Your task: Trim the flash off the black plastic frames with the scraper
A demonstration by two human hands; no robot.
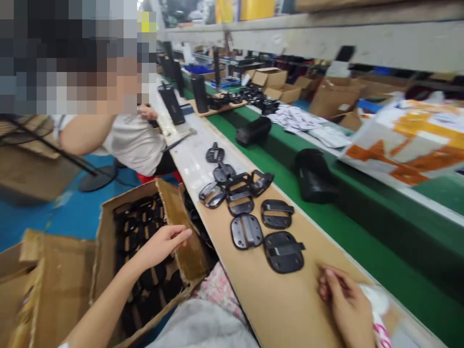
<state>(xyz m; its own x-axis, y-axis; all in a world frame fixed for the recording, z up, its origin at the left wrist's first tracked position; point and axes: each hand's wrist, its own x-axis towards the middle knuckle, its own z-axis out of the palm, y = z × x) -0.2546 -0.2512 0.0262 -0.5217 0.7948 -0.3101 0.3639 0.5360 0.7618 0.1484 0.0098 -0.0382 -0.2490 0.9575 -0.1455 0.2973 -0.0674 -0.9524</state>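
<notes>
My left hand (176, 238) hangs over the edge of a cardboard box filled with black parts, its fingers stretched forward and nothing visible in them. My right hand (342, 297) is low over the bench, thumb and fingers curled together; whatever they may hold is hidden. Between the hands, several black plastic bases with straps lie on the brown bench top. The closest to my right hand is a rounded black strapped base (284, 263). Another strapped base (247, 244) lies left of it, and a small cluster of parts is farther along the bench.
The open cardboard box (105, 237) stands left of the bench (290, 314). A green conveyor (362, 241) runs along the right, carrying black speaker-like items (313, 176) and a taped package (409, 140). A co-worker (126, 140) sits at the far left.
</notes>
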